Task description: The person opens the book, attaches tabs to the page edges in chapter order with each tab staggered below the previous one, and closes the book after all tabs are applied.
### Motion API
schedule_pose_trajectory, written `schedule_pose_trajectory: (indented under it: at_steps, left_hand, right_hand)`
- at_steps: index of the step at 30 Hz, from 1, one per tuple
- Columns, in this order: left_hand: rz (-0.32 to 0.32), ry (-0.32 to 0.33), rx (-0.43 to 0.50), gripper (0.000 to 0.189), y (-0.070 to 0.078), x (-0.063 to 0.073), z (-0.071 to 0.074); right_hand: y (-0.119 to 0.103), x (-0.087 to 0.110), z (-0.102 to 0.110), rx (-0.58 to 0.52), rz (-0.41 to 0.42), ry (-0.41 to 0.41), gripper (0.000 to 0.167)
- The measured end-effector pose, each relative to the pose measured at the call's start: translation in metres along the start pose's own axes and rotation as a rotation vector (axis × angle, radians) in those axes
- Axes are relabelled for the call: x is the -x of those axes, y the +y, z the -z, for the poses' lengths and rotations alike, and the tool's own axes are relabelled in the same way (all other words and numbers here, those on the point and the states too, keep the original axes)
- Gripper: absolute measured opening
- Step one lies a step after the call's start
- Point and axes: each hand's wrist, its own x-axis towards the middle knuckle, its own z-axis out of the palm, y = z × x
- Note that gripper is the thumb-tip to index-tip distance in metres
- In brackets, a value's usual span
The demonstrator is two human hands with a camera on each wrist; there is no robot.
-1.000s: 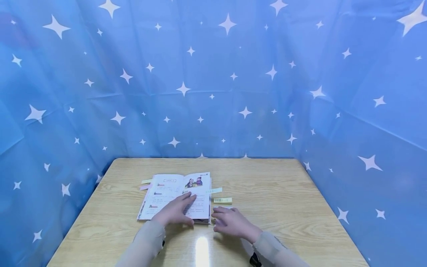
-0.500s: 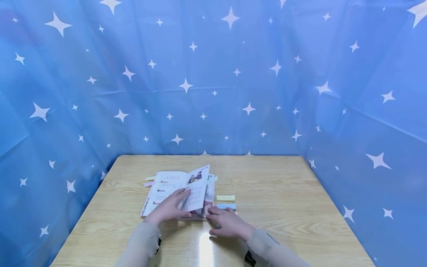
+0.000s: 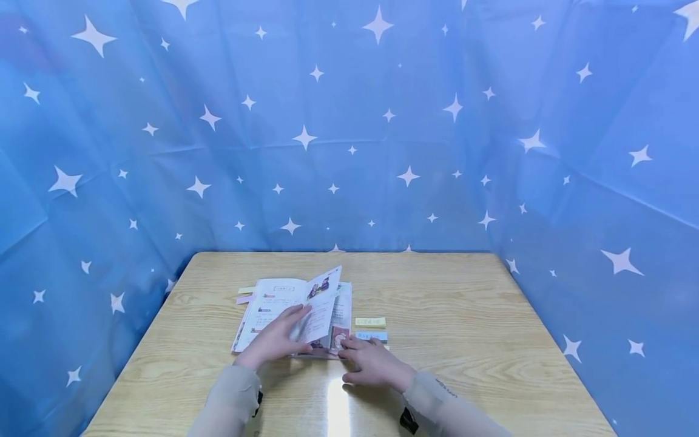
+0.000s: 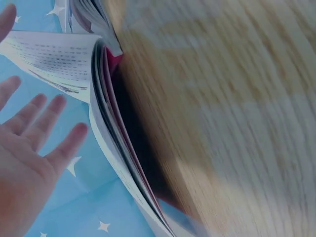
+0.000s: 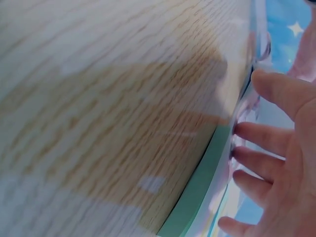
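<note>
An open book (image 3: 273,309) with printed text lies on the table, its right-hand page (image 3: 324,303) lifted at a slant. Under that page another page with a reddish picture (image 3: 340,337) shows. My left hand (image 3: 277,340) is at the lifted page's lower left part; in the left wrist view its fingers (image 4: 47,123) are spread and straight. At the book's lower right corner is my right hand (image 3: 377,364), its fingertips at the book's edge. In the right wrist view these fingers (image 5: 264,138) are loosely extended beside the pages.
A yellow paper strip (image 3: 370,322) and a blue one (image 3: 371,336) lie right of the book. Yellow (image 3: 247,290) and pink tabs (image 3: 244,299) stick out at its left. Starred blue cloth (image 3: 349,152) surrounds the wooden table (image 3: 437,303).
The right-hand page has risen from flat and tilted leftward, uncovering the page beneath. My right hand has moved slightly left onto the book's corner, and the blue strip has come into view.
</note>
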Motion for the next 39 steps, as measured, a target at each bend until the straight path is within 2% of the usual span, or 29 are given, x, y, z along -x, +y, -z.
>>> schedule_pose_trajectory:
  at_steps: [9, 14, 16, 18, 20, 24, 26, 29, 33, 39]
  left_hand:
    - [-0.183, 0.271, -0.185, 0.088, 0.015, 0.006, 0.006]
    - [-0.259, 0.372, -0.308, 0.088, 0.021, 0.008, 0.017]
    - [-0.266, 0.395, -0.365, 0.088, 0.020, 0.011, 0.020]
    - [-0.250, 0.397, -0.414, 0.089, 0.019, 0.014, 0.022]
    - [-0.206, 0.385, -0.448, 0.090, 0.018, 0.017, 0.023]
    - [-0.072, 0.392, -0.509, 0.088, 0.017, 0.020, 0.018]
    - [-0.004, 0.408, -0.524, 0.086, 0.015, 0.023, 0.012]
    - [0.067, 0.397, -0.548, 0.082, 0.013, 0.026, 0.001]
    - [0.079, 0.311, -0.566, 0.078, 0.007, 0.024, -0.012]
    - [0.051, 0.197, -0.595, 0.066, -0.002, 0.014, -0.016]
  right_hand:
    - [-0.001, -0.003, -0.002, 0.020, -0.005, -0.008, 0.053]
    - [-0.002, -0.004, -0.002, 0.031, 0.007, 0.002, 0.047]
    - [-0.004, -0.005, -0.002, 0.046, 0.021, 0.010, 0.045]
    - [-0.005, -0.005, -0.001, 0.062, 0.034, 0.020, 0.040]
    - [-0.006, -0.006, 0.000, 0.072, 0.043, 0.029, 0.032]
    - [-0.005, -0.011, 0.002, 0.060, 0.031, 0.024, 0.018]
    - [-0.007, -0.014, 0.001, 0.037, 0.012, 0.019, 0.018]
    - [-0.010, -0.017, 0.002, 0.021, -0.013, 0.019, 0.029]
    - [-0.015, -0.020, 0.005, 0.034, -0.034, 0.028, 0.041]
    - [-0.017, -0.023, 0.010, 0.050, -0.042, 0.028, 0.042]
